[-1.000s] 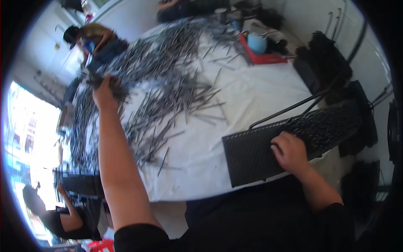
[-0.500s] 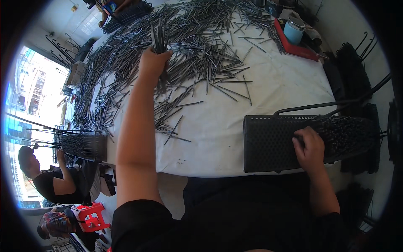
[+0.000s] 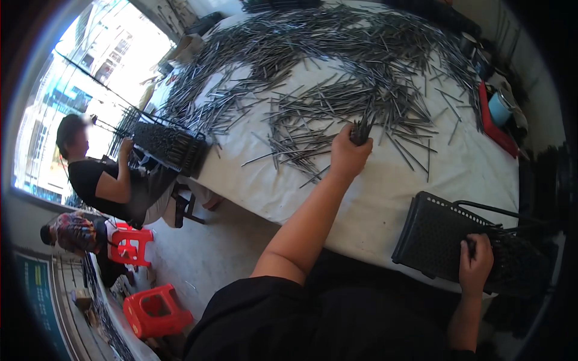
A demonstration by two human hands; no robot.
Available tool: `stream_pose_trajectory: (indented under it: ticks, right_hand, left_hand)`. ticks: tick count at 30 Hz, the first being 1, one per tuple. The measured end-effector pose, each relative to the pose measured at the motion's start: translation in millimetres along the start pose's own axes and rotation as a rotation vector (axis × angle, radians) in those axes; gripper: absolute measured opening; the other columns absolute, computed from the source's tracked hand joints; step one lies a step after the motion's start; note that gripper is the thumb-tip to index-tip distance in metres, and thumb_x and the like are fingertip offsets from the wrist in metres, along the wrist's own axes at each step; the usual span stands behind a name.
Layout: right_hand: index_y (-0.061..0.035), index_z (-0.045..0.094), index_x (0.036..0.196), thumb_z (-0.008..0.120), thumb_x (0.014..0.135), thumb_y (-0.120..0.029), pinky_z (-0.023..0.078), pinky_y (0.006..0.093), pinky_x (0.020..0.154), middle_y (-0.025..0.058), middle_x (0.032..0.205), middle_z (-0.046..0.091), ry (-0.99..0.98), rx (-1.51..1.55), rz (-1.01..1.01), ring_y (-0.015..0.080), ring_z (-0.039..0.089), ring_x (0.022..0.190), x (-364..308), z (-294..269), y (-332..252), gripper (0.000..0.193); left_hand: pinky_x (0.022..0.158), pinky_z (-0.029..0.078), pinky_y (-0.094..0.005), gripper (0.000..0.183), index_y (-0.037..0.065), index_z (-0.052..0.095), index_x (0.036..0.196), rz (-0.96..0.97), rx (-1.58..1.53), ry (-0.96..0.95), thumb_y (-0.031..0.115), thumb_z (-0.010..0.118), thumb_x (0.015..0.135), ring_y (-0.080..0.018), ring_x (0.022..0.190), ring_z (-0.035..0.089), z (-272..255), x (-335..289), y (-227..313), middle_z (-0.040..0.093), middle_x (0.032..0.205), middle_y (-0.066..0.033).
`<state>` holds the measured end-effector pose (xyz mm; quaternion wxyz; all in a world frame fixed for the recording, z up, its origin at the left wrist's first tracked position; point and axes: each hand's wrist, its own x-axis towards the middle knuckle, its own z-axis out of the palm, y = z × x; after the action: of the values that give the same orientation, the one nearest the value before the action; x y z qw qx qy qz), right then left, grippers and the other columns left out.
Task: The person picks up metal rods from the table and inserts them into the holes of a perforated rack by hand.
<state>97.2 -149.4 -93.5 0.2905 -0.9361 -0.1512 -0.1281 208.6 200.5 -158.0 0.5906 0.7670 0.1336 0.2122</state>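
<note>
My left hand [image 3: 352,155] is closed round a bundle of thin dark sticks [image 3: 363,127], held upright over the near side of a loose pile of such sticks [image 3: 337,99]. At the right, a black perforated basket [image 3: 438,237] lies at the table's near edge. My right hand [image 3: 478,265] is over its right part, fingers curled, with something dark between thumb and fingers that I cannot make out. Beside that hand, a dense mass of dark stick ends [image 3: 519,260] fills the right end of the basket, partly lost in shadow.
The pile spreads across the white-covered table [image 3: 265,207]. A red tray [image 3: 497,123] and a light blue cup [image 3: 500,108] stand at the right edge. At the left, a person [image 3: 99,180] sits by another filled black basket [image 3: 171,144]. Red stools [image 3: 158,310] stand on the floor.
The view has swung left, so the table and basket appear shifted and tilted. My left hand, still gripping the bundle, is closer to the basket. My right hand stays at the basket.
</note>
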Motion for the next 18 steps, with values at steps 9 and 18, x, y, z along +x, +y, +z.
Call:
stream_pose_trajectory:
  ticks: [9, 18]
  right_hand:
    - [-0.0002, 0.058, 0.096, 0.065, 0.083, -0.004, 0.044, 0.0349, 0.066, 0.0117, 0.084, 0.054, -0.007, -0.006, 0.005, 0.0242, 0.055, 0.072, -0.6, 2.4, 0.6, 0.015]
    - [0.0002, 0.058, 0.096, 0.064, 0.086, -0.01, 0.047, 0.0365, 0.072, 0.0129, 0.091, 0.059, 0.031, -0.085, -0.043, 0.0283, 0.059, 0.079, -4.9, 3.3, 9.6, 0.015]
  left_hand:
    - [0.074, 0.049, -0.0243, 0.075, 0.012, 0.035, 0.139, 0.225, -0.328, 0.007, -0.003, 0.071, 0.076, -0.0091, 0.084, 0.061, -8.7, -9.7, -17.8, 0.063, 0.09, -0.004]
    - [0.055, 0.05, -0.035, 0.033, 0.0, 0.056, 0.101, -0.159, -0.172, 0.008, 0.008, 0.072, 0.074, -0.0191, 0.058, 0.059, -11.4, -16.6, 12.7, 0.062, 0.076, -0.01]
